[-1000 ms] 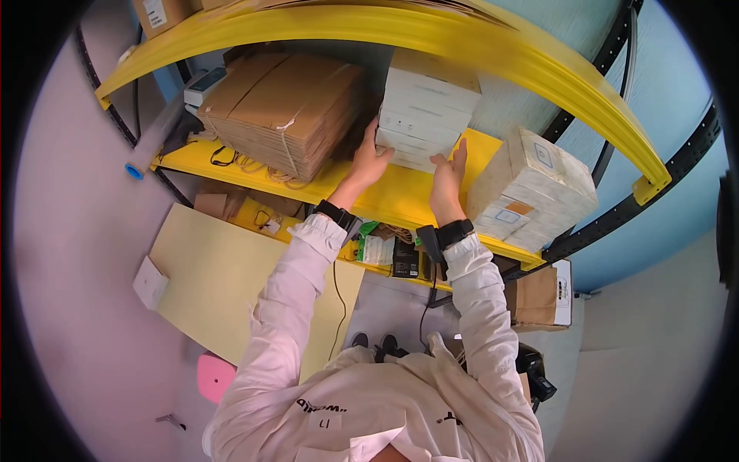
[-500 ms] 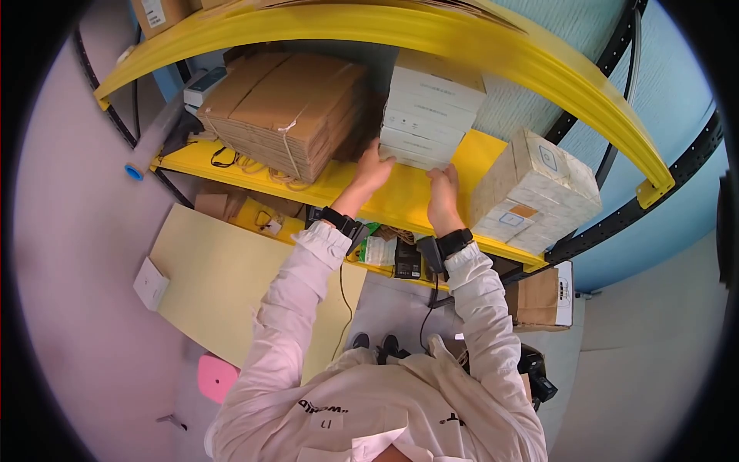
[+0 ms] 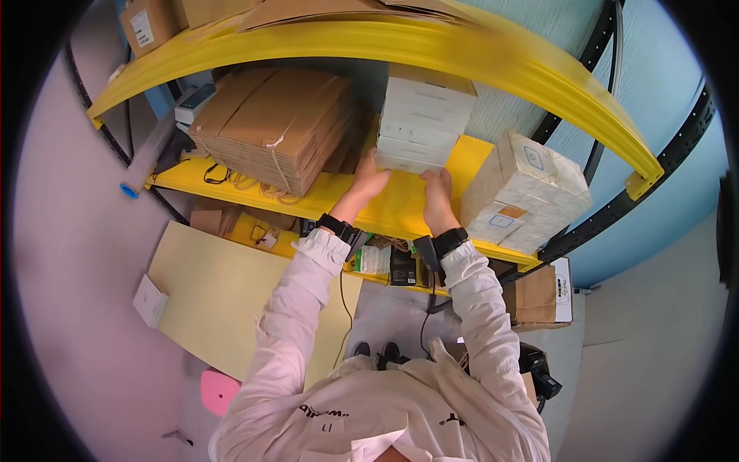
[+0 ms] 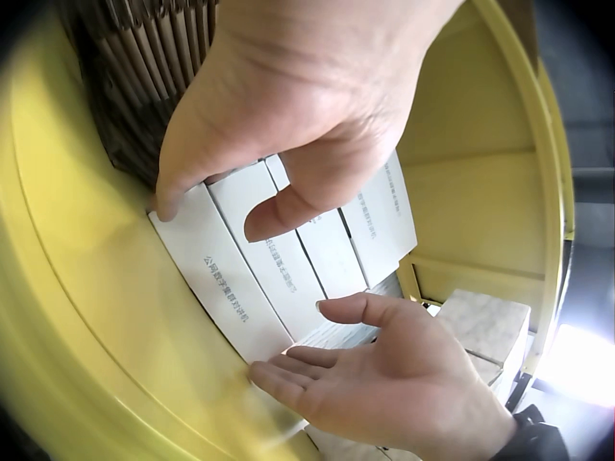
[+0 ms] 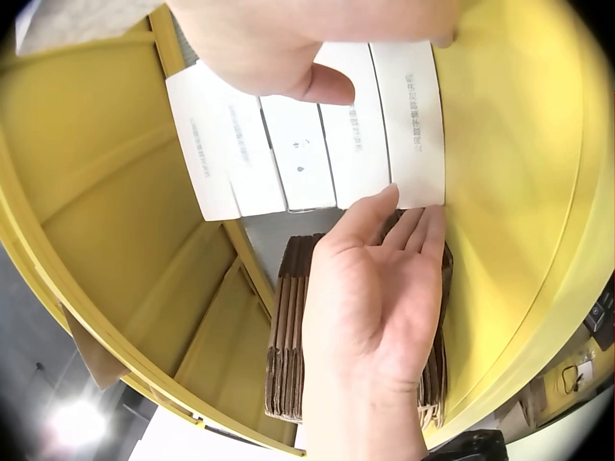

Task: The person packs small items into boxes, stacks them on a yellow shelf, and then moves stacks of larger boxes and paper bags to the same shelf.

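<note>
On the yellow shelf point(image 3: 400, 196) stands a stack of white boxes point(image 3: 425, 115) with printed lettering on their fronts. My left hand point(image 3: 371, 182) is at the stack's lower left corner, fingers along the side and thumb in front of the face. At the lower right corner is my right hand point(image 3: 438, 196), its palm turned inward. In the left wrist view, the right hand's point(image 4: 384, 384) fingertips are right at the bottom box point(image 4: 226, 288). The right wrist view has the left hand's point(image 5: 375, 298) fingers extended beside the bottom box point(image 5: 415, 134), thumb near its front.
Left of the stack lies a bundle of flattened cardboard point(image 3: 265, 127) tied with string. A marble-patterned box point(image 3: 527, 192) stands to the right near the black upright. A yellow beam point(image 3: 369, 42) crosses above. Below is a pale yellow tabletop point(image 3: 239, 292).
Both hands have moved down toward the base of the white stack, and the right hand's fingers have come away from pointing up along its side. The head view has shifted slightly.
</note>
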Tool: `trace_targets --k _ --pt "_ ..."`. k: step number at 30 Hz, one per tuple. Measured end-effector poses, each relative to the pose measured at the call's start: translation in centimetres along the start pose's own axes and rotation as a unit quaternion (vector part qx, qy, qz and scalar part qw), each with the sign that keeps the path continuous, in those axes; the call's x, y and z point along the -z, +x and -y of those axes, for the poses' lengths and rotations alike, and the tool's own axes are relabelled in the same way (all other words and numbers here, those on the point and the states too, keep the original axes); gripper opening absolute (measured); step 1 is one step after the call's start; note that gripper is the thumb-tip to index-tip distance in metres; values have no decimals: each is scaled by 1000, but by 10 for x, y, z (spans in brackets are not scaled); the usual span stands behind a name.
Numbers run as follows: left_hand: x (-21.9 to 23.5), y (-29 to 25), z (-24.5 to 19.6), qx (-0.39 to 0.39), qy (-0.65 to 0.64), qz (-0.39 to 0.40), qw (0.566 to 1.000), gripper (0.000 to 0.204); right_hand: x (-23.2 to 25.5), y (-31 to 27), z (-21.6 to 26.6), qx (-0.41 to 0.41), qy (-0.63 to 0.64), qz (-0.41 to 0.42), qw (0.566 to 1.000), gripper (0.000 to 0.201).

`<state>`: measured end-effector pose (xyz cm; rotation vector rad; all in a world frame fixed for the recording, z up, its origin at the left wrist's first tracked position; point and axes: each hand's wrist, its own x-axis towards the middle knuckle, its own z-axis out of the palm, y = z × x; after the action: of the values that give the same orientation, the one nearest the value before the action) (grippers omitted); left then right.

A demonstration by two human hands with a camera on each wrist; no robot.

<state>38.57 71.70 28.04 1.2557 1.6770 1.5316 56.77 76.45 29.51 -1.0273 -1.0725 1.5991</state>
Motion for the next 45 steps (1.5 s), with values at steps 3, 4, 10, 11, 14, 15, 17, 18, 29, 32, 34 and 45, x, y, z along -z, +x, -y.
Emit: trace_targets --k 3,4,10,11,14,15,17,18,29,32,34,45 --pt "-3 1 3 13 -20 3 1000 65 -1 -2 -2 17 11 -4 1000 92" --pt "-5 2 5 6 -17 -9 1000 64 0 -4 0 18 12 -4 1000 92" --pt "-1 -1 2 -4 67 4 998 62 -1 3 -6 49 -1 4 999 91" --pt "-1 -2 -1 0 95 0 995 61 0 3 -6 45 -7 -4 999 92" --pt "-2 -9 -9 13 84 -1 996 60 -3 3 -9 53 -25 -52 997 92" --pt "-1 -13 -13 13 84 -4 996 60 -4 2 -10 65 -37 -98 992 93" --pt "1 -17 -16 8 47 5 999 53 0 2 -6 53 -44 -78 995 94" --pt "1 -16 -14 8 47 2 999 53 1 1 -3 42 -50 -63 996 97" --pt "4 -24 -26 -3 36 33 999 61 -4 -6 3 45 -38 -50 997 98" --pt "2 -26 -28 -3 35 27 999 62 -3 -4 2 44 -32 -47 997 99" --pt "-1 -23 -24 4 6 28 1000 62 -3 -7 1 44 -31 -40 998 99" --pt "0 -86 -26 26 -121 22 992 64 11 -86 -8 73 -64 5 995 81"
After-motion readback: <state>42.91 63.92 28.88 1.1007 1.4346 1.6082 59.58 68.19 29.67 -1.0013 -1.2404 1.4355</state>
